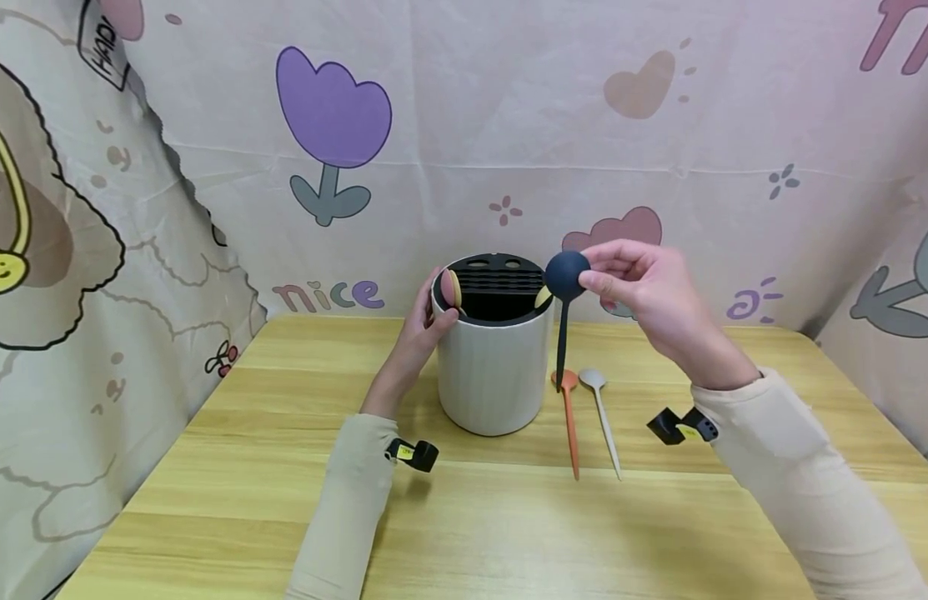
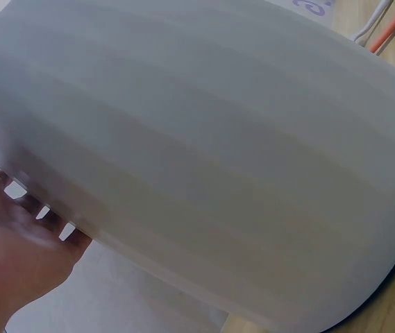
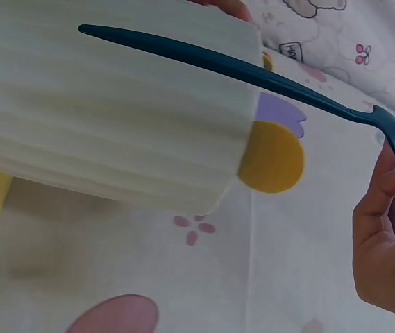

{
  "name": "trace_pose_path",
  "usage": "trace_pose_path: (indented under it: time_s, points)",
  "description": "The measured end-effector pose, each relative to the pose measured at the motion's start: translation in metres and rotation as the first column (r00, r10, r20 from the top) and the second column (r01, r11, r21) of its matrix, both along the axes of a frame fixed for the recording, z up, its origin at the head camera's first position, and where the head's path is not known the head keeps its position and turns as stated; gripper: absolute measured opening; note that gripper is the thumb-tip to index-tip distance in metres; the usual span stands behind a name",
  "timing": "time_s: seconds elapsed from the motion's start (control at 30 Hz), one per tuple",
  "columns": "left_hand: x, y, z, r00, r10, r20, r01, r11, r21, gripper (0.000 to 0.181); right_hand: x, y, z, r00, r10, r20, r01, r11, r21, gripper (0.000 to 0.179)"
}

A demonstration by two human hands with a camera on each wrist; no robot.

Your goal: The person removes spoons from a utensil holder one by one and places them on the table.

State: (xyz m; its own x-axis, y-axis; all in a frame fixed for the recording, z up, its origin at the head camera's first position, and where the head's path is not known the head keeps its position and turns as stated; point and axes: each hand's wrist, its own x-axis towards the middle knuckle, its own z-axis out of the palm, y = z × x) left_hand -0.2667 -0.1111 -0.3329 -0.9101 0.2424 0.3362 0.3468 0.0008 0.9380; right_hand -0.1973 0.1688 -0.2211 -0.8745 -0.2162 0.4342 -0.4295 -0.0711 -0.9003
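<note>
Holder cut off in wrist views; dark interior perhaps unreadable.

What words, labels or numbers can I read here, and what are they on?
"nice": lower left of the pale, pastel-printed cloth backdrop.
"HAD", its ending unclear: black-outlined printed box, upper left.
Perhaps "n", pink and cut off by the frame: backdrop, upper right.
Small yellow labels on the black wrist-worn cameras: too small to read.

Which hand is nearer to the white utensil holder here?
Left. The left hand holds the white utensil holder at its left rim; the right hand is off to its right, pinching a dark blue spoon by its head.
</note>
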Motion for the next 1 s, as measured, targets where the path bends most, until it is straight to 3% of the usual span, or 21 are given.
trace_pose_path:
  time_s: [0.3, 0.53, 0.8, 1.0]
  points:
    - [0.000, -0.001, -0.003, 1.000, 0.007, -0.018, -0.007, 1.000, 0.001, 0.122, -0.003, 0.008, -0.027, 1.000, 0.008, 0.022, -0.009, 0.999, 0.047, 0.013]
    - [0.000, 0.000, -0.001, 1.000, 0.005, -0.026, -0.005, 1.000, -0.003, 0.122, -0.002, 0.014, -0.040, 1.000, -0.023, 0.012, 0.021, 0.991, 0.135, 0.033]
    - [-0.001, -0.001, -0.001, 1.000, 0.009, -0.025, -0.009, 1.000, 0.004, 0.122, -0.003, 0.017, -0.053, 0.998, -0.018, 0.058, 0.010, 0.991, 0.131, 0.029]
    - [0.000, -0.001, -0.002, 1.000, 0.009, -0.013, -0.009, 1.000, -0.006, 0.123, -0.006, 0.019, -0.064, 0.993, 0.002, 0.122, -0.015, 0.994, 0.106, 0.038]
